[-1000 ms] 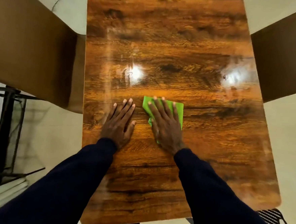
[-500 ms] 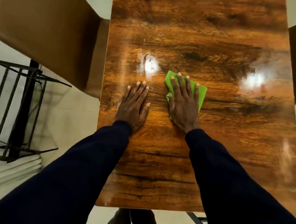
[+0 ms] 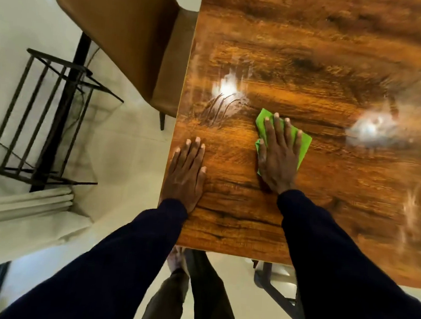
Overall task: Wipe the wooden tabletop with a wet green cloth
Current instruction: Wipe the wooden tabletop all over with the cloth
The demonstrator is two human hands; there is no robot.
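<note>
The right hand lay flat, fingers spread, pressing the green cloth onto the tabletop, well in from the left edge. The left hand rested open and empty beside that edge, bracing. Even palm pressure in overlapping passes would probably serve best. Bare wood stretched ahead and rightward, and a chair stood against the left edge.

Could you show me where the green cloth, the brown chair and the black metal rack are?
green cloth (image 3: 304, 148), head view, its bare right corner.
brown chair (image 3: 114, 28), head view, the backrest.
black metal rack (image 3: 54, 133), head view, its thick upright post.
</note>
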